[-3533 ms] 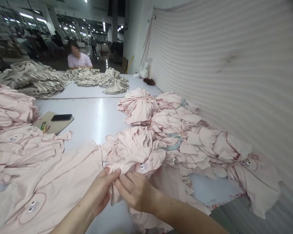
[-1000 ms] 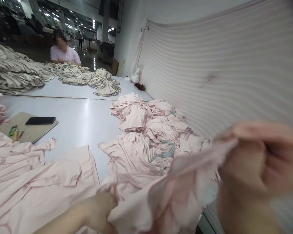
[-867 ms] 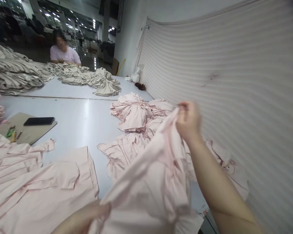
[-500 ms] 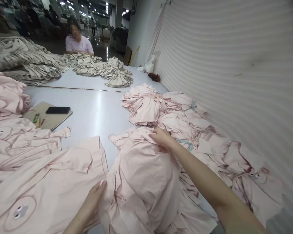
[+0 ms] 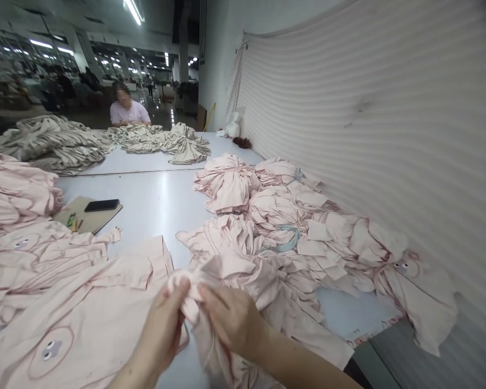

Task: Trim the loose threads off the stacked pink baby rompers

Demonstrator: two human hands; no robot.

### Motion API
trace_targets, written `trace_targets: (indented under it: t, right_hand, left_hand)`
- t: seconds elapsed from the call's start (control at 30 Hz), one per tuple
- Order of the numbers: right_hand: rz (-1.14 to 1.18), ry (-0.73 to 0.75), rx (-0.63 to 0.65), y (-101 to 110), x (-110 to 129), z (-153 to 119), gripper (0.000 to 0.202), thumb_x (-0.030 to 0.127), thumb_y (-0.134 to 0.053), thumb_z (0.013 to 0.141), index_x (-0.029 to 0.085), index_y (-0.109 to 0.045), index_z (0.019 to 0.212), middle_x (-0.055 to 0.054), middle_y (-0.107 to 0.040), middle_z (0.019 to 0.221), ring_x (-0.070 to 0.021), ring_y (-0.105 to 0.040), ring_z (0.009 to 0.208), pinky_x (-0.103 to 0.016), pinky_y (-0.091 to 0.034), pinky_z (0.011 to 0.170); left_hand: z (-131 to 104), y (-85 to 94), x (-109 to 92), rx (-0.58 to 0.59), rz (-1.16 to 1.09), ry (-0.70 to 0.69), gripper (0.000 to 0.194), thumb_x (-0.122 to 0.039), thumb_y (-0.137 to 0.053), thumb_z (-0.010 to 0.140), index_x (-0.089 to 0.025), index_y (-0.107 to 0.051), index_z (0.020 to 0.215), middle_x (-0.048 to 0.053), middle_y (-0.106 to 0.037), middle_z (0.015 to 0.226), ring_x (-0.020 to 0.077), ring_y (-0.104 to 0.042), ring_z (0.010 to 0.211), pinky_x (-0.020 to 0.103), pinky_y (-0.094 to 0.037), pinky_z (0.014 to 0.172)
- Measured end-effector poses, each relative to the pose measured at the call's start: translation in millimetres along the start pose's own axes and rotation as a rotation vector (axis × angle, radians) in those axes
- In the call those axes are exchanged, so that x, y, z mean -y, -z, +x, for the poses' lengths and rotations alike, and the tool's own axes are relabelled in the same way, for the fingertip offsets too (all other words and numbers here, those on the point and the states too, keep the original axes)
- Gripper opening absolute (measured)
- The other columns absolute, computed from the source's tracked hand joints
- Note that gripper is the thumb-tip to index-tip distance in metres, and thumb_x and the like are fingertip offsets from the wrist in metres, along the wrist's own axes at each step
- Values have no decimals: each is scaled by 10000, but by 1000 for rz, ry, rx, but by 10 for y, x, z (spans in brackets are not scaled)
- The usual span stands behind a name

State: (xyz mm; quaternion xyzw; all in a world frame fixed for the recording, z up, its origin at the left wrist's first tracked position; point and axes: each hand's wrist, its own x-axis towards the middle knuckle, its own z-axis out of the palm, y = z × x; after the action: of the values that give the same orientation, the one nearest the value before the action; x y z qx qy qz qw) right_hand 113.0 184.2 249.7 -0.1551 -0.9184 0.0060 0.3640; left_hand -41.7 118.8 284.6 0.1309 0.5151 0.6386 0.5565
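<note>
My left hand [image 5: 164, 321] and my right hand [image 5: 237, 319] are close together at the front of the table, both pinching a pale pink garment [image 5: 213, 354]. Its gathered edge is bunched between my thumbs and fingers, and the rest hangs down below my right hand. Which part of the garment I grip cannot be made out. Left of my hands lies a spread-out pink garment [image 5: 101, 308] with a round printed eyes-and-nose patch [image 5: 51, 351]. Just beyond my hands sits a heap of bundled pink garments [image 5: 235, 237].
More pink bundles [image 5: 275, 205] run along the striped curtain [image 5: 348, 108], some tied with a blue-green strip [image 5: 287, 240]. At left are a pink pile [image 5: 16, 189] and a phone [image 5: 102, 205] on a board [image 5: 93, 221]. A person [image 5: 129, 111] sits beyond grey-beige garments [image 5: 60, 143].
My hands have come together, my right hand moving down and toward me off the heap. Both now pinch a garment edge; the large bulging cloth before me has been pulled down. The view has tilted up.
</note>
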Motion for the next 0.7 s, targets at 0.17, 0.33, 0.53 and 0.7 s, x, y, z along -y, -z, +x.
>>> trace_targets:
  t: [0.17,0.33,0.53,0.7]
  right_hand:
    - [-185,-155,-317,251,-192,-105,552,137,-456,972,211,-295,1495,-124,-684,1027,-224,-686,830,-323,-590,651]
    - [-64,-40,-305,175,-327,-155,457,117,-499,942,359,-494,1329,-41,-684,960,-156,-647,614,-256,-541,502]
    - [474,-305,-188,120,400,222,272,322,-495,941,198,-584,1166,-111,-641,1047,-237,-652,946,-334,-576,773]
    - [336,-358,-197,-329,941,389,185,197,-461,908,175,-635,966,-91,-600,848,-226,-611,775,-321,-530,662]
  left_hand:
    - [-410,-301,-991,-50,-19,-525,216,-301,-755,714,-202,-681,891,19,-663,827,128,-624,685,179,-555,572]
    - [-833,-850,-1547,64,-29,-793,164,-96,-536,855,-182,-648,938,-1,-614,762,82,-632,672,145,-556,616]
    - [-729,-1095,-1757,137,40,-851,97,-72,-502,882,-114,-531,799,-71,-534,662,81,-686,770,146,-479,642]
    - [-410,-575,-2232,77,145,-746,196,-101,-347,931,-30,-518,993,99,-579,1312,239,-499,1285,224,-499,797]
